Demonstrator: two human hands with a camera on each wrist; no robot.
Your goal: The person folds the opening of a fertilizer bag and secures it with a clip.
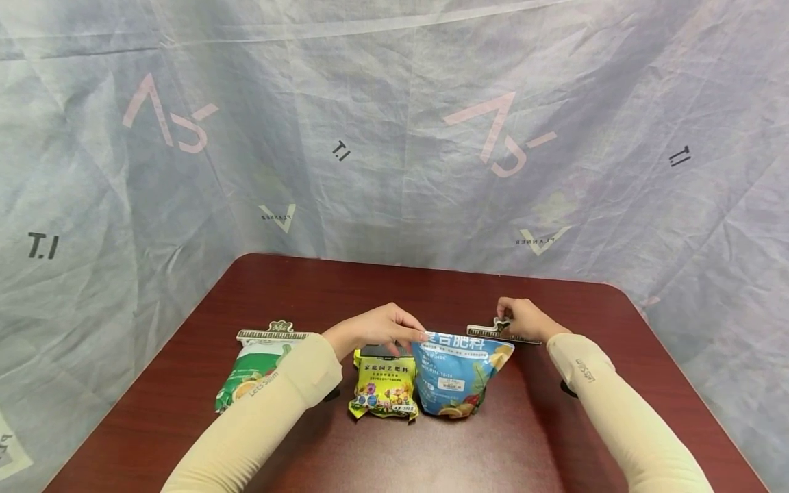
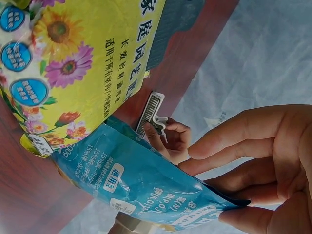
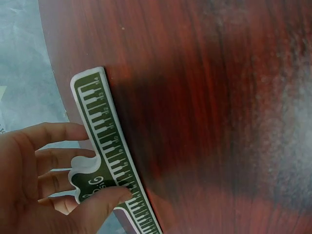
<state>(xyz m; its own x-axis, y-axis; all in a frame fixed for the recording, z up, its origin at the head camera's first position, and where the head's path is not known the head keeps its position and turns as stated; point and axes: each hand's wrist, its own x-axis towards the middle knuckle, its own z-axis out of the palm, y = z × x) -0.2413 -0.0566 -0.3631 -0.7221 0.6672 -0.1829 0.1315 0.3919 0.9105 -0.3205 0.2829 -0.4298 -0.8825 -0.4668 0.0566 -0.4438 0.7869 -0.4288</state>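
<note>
My left hand pinches the top left corner of a blue fertilizer bag between thumb and fingers. The bag stands upright, its top edge drawn out flat. Behind it, to the right, my right hand grips a long bag clip printed with piano keys. In the right wrist view, the thumb lies on the front of the clip and the fingers are behind its handle. A yellow fertilizer bag touches or nearly touches the blue one on its left.
A green-and-white bag at the left has a similar piano-key clip along its top, partly hidden by my left sleeve. A dark flat piece shows at the yellow bag's top. The reddish-brown table ends at a hanging grey cloth.
</note>
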